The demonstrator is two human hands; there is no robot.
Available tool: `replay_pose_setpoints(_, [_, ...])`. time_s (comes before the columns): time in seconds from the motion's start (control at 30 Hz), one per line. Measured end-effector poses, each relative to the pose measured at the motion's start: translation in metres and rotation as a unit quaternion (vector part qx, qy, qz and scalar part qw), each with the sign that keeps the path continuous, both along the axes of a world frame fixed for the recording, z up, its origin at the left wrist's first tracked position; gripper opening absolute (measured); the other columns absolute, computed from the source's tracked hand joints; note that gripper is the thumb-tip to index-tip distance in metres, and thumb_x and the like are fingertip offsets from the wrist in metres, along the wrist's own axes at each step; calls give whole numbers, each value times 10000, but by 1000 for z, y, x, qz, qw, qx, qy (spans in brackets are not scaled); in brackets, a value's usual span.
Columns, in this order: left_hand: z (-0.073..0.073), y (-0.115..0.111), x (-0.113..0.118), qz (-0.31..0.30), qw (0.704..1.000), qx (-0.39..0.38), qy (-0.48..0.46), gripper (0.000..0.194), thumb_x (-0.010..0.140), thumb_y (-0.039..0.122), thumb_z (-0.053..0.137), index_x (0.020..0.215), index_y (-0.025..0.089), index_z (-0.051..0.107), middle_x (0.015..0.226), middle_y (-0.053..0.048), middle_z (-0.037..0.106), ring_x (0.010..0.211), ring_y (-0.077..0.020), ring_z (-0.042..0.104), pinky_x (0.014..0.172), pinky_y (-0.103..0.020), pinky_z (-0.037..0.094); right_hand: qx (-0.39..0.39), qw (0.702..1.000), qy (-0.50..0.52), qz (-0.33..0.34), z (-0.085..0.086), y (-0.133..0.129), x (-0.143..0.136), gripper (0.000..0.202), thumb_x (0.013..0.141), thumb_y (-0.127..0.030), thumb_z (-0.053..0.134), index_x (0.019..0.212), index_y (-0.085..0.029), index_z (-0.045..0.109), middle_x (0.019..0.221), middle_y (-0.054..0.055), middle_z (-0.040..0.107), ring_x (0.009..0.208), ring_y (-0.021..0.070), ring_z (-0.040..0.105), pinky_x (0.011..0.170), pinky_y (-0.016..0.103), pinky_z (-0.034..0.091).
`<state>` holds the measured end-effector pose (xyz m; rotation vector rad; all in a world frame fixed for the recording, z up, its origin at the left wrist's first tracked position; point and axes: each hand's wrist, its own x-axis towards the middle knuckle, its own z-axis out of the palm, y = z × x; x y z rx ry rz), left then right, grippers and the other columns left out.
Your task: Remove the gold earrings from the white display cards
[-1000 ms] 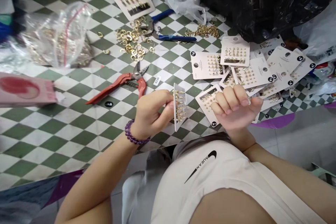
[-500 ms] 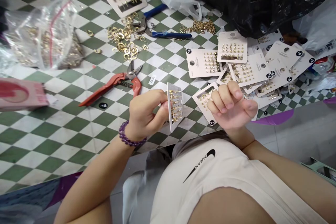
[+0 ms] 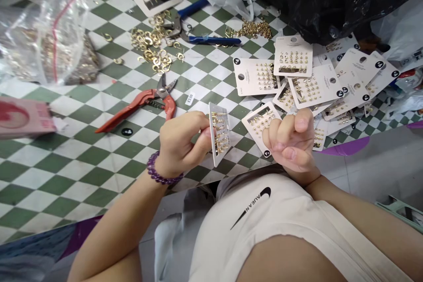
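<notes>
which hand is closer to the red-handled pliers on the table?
Left. The left hand, holding an earring card, sits just right of and below the red-handled pliers, apart from them. The right hand is farther right, curled near the pile of earring cards.

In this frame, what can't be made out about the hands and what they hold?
- Head view: whatever the right hand pinches is hidden by its curled fingers.
- Earring card in the left hand: seen edge-on, pieces too small to count.
- Price sticker: print too small.
</notes>
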<state>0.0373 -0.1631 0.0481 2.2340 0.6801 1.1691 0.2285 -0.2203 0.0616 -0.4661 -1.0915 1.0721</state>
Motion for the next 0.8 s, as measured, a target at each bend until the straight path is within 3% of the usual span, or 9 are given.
replay_pose_setpoints(0.23, [1, 0, 1, -1, 1000, 1, -2, 170, 819, 67, 445, 703, 190, 425, 583, 31, 446, 491, -61, 386, 415, -195, 305, -31, 999, -20, -12, -1, 0, 1, 235, 726, -216, 580, 792, -257, 358, 536, -86, 405, 408, 66, 348, 398, 144, 361])
replay_pose_setpoints(0.4, [1, 1, 0, -10, 1000, 5, -2, 155, 822, 67, 442, 724, 187, 439, 595, 23, 459, 500, -64, 405, 432, -195, 324, -8, 1000, -21, -6, -4, -1, 3, 212, 744, -210, 564, 840, -265, 383, 549, -82, 412, 431, 72, 383, 401, 148, 361])
replay_pose_setpoints(0.5, [0, 0, 1, -3, 1000, 24, 7, 146, 823, 71, 443, 737, 188, 451, 591, 20, 460, 514, -75, 416, 445, -199, 333, 9, 994, -102, -31, -9, -4, 3, 206, 794, -274, 559, 938, -292, 413, 597, -78, 480, 452, 78, 436, 433, 175, 395])
replay_pose_setpoints(0.57, [-1, -1, 2, 2, 999, 44, 9, 139, 821, 76, 454, 740, 189, 454, 588, 22, 454, 509, -81, 398, 453, -208, 335, 74, 970, -224, -54, -11, -5, 0, 300, 778, -327, 616, 1021, -303, 442, 722, -50, 568, 573, 98, 544, 530, 223, 467])
replay_pose_setpoints(0.63, [-3, -2, 3, -14, 998, 60, 6, 96, 845, 132, 453, 768, 186, 471, 607, 11, 478, 513, -91, 410, 463, -219, 359, 140, 917, -368, -72, -11, -6, -3, 408, 739, -322, 680, 1092, -283, 478, 920, 9, 613, 816, 147, 615, 688, 290, 522])
replay_pose_setpoints(0.7, [-3, -3, 4, -40, 997, 69, 5, 110, 885, 242, 425, 848, 173, 503, 684, -29, 550, 564, -115, 489, 494, -233, 422, 163, 869, -458, -91, -9, -7, -6, 446, 742, -250, 683, 1148, -248, 501, 1070, 60, 593, 997, 177, 592, 806, 327, 531])
replay_pose_setpoints(0.8, [-2, -4, 7, -72, 993, 92, 17, 292, 914, 374, 367, 1023, 153, 524, 880, -104, 641, 727, -162, 608, 592, -261, 515, 143, 866, -457, -148, -3, -11, 3, 482, 752, -115, 618, 1213, -218, 523, 1101, 73, 599, 1020, 173, 599, 830, 320, 542])
